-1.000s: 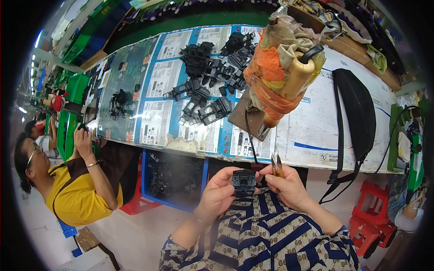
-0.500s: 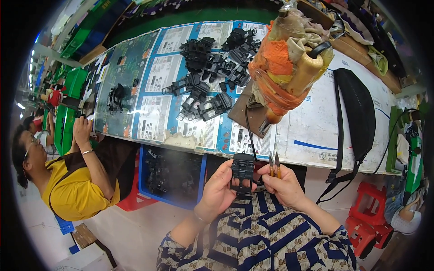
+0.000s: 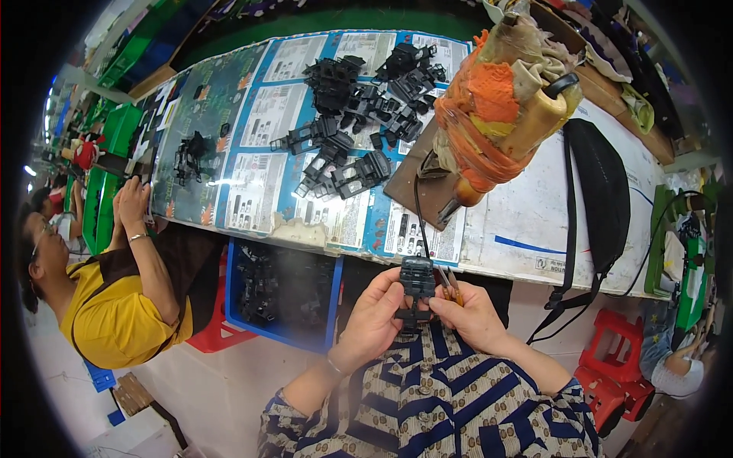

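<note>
My left hand (image 3: 374, 319) grips a black plastic frame-like part (image 3: 417, 281) by its left side, just in front of the table edge. My right hand (image 3: 473, 319) is closed round a small tool with two pointed metal blades and orange-brown handles (image 3: 450, 288); its exact kind is hard to make out. The fingertips of this hand also reach the lower right side of the black part. Behind my hands, several similar black plastic parts (image 3: 359, 174) lie heaped on the table (image 3: 252, 187).
A bundle wrapped in orange cloth and clear film (image 3: 489, 114) stands on a brown board (image 3: 412, 187). To its right lies a black bag (image 3: 607, 198) with hanging straps. A blue crate (image 3: 337, 305) of black parts sits below the table; a co-worker in yellow (image 3: 126, 313) is at left.
My hands have come closer together. The black part has turned and moved slightly right, my right fingers now meet it, and the tool has tilted leftward with its points lower.
</note>
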A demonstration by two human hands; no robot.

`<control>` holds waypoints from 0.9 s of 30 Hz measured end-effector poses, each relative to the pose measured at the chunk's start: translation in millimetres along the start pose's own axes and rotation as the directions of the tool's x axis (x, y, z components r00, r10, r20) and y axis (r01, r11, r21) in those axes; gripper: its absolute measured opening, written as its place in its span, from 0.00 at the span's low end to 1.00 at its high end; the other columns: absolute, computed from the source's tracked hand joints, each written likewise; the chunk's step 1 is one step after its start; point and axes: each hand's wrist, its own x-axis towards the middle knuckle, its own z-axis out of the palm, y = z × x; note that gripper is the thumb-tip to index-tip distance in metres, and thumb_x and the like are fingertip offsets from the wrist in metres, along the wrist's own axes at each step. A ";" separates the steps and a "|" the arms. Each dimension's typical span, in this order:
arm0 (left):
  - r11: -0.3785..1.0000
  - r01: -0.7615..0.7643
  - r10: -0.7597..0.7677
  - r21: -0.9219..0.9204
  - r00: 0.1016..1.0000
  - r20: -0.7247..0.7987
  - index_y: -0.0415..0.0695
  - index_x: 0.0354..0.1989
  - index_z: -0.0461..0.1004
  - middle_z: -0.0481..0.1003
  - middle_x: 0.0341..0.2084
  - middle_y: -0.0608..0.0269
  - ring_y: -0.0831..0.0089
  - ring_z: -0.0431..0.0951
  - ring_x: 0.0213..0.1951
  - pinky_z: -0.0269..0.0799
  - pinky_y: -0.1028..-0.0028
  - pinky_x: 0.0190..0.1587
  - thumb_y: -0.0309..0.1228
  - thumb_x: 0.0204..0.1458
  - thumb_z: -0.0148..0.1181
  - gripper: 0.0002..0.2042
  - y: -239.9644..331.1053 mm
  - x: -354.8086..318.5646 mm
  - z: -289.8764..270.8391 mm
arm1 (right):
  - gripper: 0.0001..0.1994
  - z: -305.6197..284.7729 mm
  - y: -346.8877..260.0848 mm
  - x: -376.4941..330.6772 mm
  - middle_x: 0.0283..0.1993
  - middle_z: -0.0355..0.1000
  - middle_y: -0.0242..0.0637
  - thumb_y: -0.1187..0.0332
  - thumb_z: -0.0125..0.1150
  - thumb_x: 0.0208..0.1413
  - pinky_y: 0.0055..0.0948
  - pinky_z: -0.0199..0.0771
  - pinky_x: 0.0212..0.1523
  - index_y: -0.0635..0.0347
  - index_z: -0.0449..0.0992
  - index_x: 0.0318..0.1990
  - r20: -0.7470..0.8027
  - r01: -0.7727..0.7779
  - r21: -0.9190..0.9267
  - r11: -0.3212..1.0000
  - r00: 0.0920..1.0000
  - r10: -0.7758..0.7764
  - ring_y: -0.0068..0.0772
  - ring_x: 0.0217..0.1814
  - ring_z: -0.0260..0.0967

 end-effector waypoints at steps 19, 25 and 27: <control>0.927 -0.173 0.216 0.334 0.972 -0.094 0.38 0.43 0.61 0.71 0.35 0.61 0.80 0.71 0.37 0.67 0.81 0.41 0.21 0.52 0.51 0.11 6.1 -13.0 -6.7 | 0.05 3.0 0.6 8.4 0.19 0.60 0.24 0.70 0.53 0.55 0.14 0.52 0.19 0.60 0.67 0.31 0.043 -0.073 0.134 0.988 0.997 0.068 0.12 0.18 0.54; 0.922 -0.128 0.207 0.366 0.961 -0.184 0.40 0.35 0.63 0.72 0.27 0.64 0.81 0.72 0.30 0.68 0.81 0.34 0.22 0.53 0.50 0.04 18.8 -23.1 -21.7 | 0.08 19.8 -7.7 9.2 0.22 0.66 0.27 0.68 0.51 0.57 0.16 0.58 0.20 0.65 0.71 0.32 0.081 -0.060 -0.104 0.993 0.994 0.068 0.13 0.20 0.58; 0.948 -0.213 0.271 0.236 0.930 -0.249 0.41 0.33 0.63 0.73 0.27 0.62 0.78 0.73 0.29 0.71 0.79 0.32 0.21 0.53 0.48 0.02 31.7 -18.5 -28.0 | 0.07 21.5 -2.5 3.5 0.24 0.67 0.31 0.72 0.49 0.57 0.14 0.57 0.21 0.68 0.71 0.34 0.027 0.103 -0.229 0.968 0.995 -0.100 0.14 0.20 0.58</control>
